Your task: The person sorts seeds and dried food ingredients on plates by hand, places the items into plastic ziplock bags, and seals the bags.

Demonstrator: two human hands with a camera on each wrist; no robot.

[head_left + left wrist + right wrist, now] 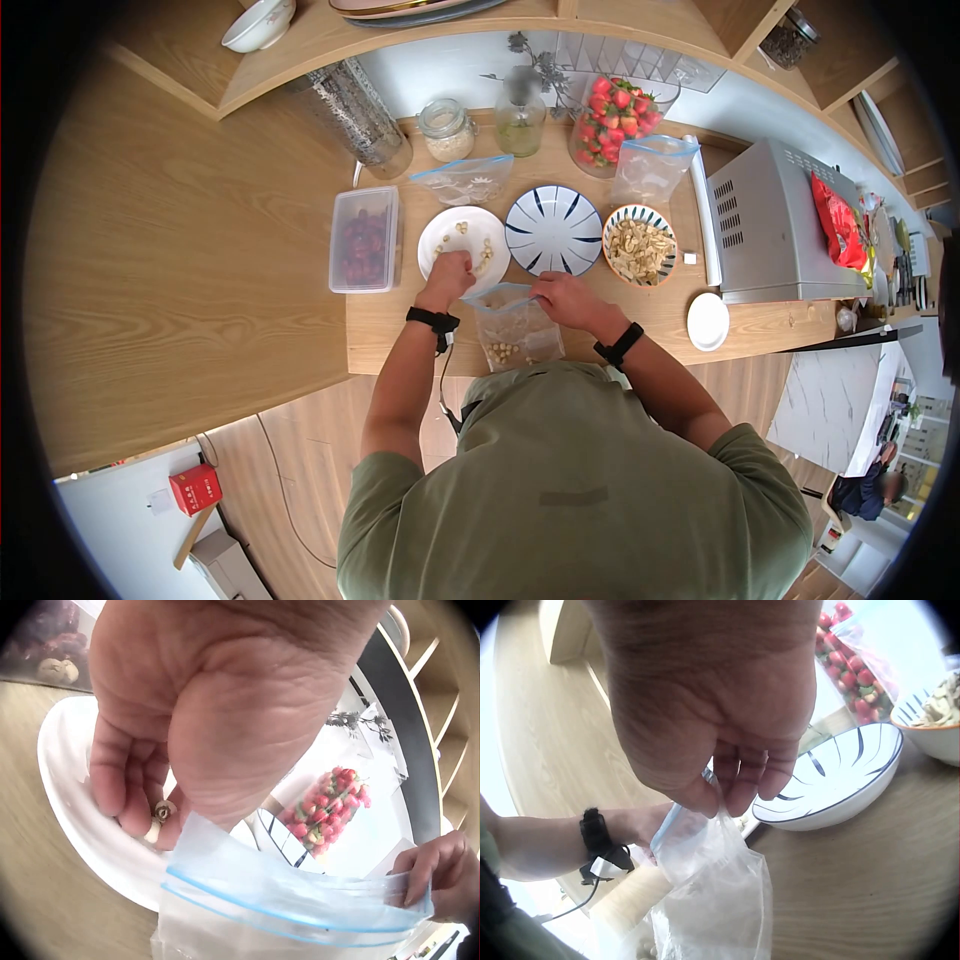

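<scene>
A clear zip bag point(512, 328) with a blue seal and several pale round pieces at its bottom stands at the counter's front edge. My right hand point(566, 299) pinches the bag's top edge point(697, 817) and holds it up. My left hand point(448, 274) is over the white plate point(452, 232), its fingers point(142, 791) curled round small pale pieces point(160, 817) just left of the bag's mouth point(300, 900). More pieces lie scattered on that plate.
Behind stand a blue-striped empty plate point(553, 229), a bowl of pale slices point(640, 246), a lidded box of dark fruit point(364, 238), two more zip bags point(466, 180), jars, a strawberry container point(615, 118), a microwave point(770, 222) and a small white dish point(708, 321).
</scene>
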